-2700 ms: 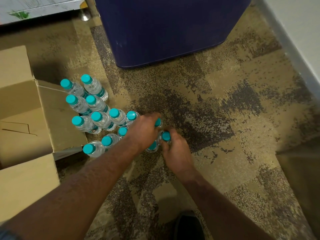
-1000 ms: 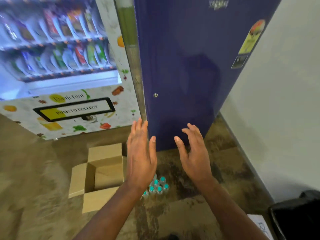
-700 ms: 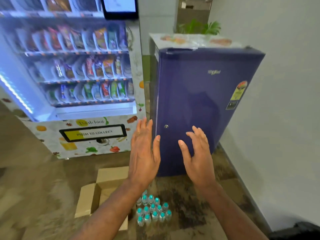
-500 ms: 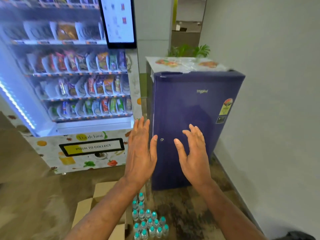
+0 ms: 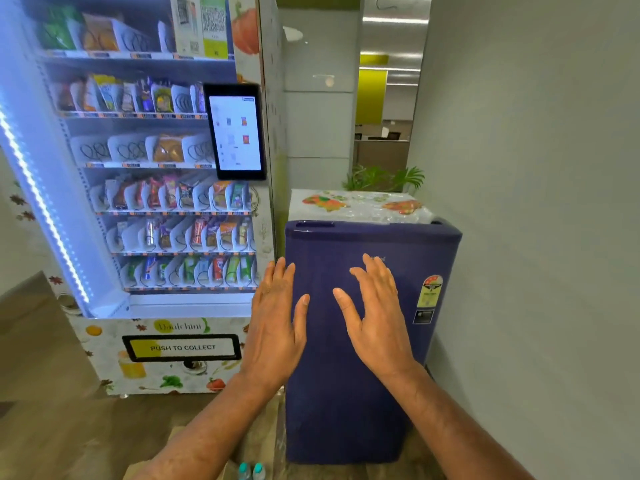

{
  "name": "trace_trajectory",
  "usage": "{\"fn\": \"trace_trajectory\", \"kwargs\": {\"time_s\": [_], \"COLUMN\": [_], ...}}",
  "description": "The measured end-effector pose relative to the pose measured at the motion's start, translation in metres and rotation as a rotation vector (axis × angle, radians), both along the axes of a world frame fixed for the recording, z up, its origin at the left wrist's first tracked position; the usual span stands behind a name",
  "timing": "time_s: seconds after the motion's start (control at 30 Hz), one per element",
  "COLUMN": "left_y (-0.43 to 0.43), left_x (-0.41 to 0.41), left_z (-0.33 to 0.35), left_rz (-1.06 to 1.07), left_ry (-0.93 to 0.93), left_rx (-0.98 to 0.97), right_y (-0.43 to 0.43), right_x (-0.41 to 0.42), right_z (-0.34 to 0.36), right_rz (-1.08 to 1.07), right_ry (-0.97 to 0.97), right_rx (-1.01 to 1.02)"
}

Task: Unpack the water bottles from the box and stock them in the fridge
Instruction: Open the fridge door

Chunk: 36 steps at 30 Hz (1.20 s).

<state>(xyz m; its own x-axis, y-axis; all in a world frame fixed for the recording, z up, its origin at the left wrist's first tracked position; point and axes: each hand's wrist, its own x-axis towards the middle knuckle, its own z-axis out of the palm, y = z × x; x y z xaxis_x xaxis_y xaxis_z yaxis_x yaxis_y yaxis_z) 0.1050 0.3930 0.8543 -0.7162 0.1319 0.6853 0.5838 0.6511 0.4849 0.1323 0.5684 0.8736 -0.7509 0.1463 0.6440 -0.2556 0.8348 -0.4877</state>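
A small dark blue fridge (image 5: 346, 403) stands ahead with its door closed. My left hand (image 5: 273, 327) is raised flat in front of the door's left edge, fingers straight, holding nothing. My right hand (image 5: 377, 317) is raised beside it in front of the door's middle, fingers spread and empty. Whether either hand touches the door cannot be told. Two teal-capped water bottles (image 5: 251, 472) peek in at the bottom edge. A strip of the cardboard box (image 5: 180, 434) shows behind my left forearm.
A lit snack vending machine (image 5: 149, 202) with a touchscreen (image 5: 237, 131) stands left of the fridge. A grey wall (image 5: 540, 237) runs close along the right. A patterned cover (image 5: 360, 206) lies on the fridge top, with a plant (image 5: 384, 178) behind.
I let go of the bottles on the floor and the view rose from them to the fridge. Both hands came up empty and flat before the door. Box and bottles slid almost out of view.
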Motion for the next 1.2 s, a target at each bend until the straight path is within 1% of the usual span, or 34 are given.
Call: {"fn": "trace_trajectory", "kwargs": {"time_s": [0.17,0.33,0.57,0.77,0.83,1.0,1.2], "left_y": [0.037,0.048,0.046,0.022,0.013,-0.008,-0.014], "left_x": [-0.003,-0.015,-0.052,-0.109,-0.132,-0.185,-0.231], "left_z": [0.012,0.022,0.031,0.037,0.035,0.028,0.017], "left_rz": [0.043,0.065,0.049,0.079,0.094,0.116,0.053], "left_ry": [0.015,0.04,0.082,0.073,0.052,-0.066,-0.14], "left_rx": [-0.019,-0.032,-0.05,-0.092,-0.133,-0.192,-0.223], "right_y": [0.034,0.046,0.048,0.04,0.036,0.026,0.009], "right_x": [-0.008,-0.016,-0.039,-0.073,-0.086,-0.121,-0.16], "right_z": [0.019,0.032,0.04,0.045,0.045,0.038,0.028], "right_rz": [0.043,0.062,0.044,0.023,0.022,0.0,0.005], "right_ry": [0.015,0.006,0.036,0.034,0.019,-0.029,-0.075], "right_rx": [-0.002,0.005,0.053,0.084,0.087,0.092,0.134]}}
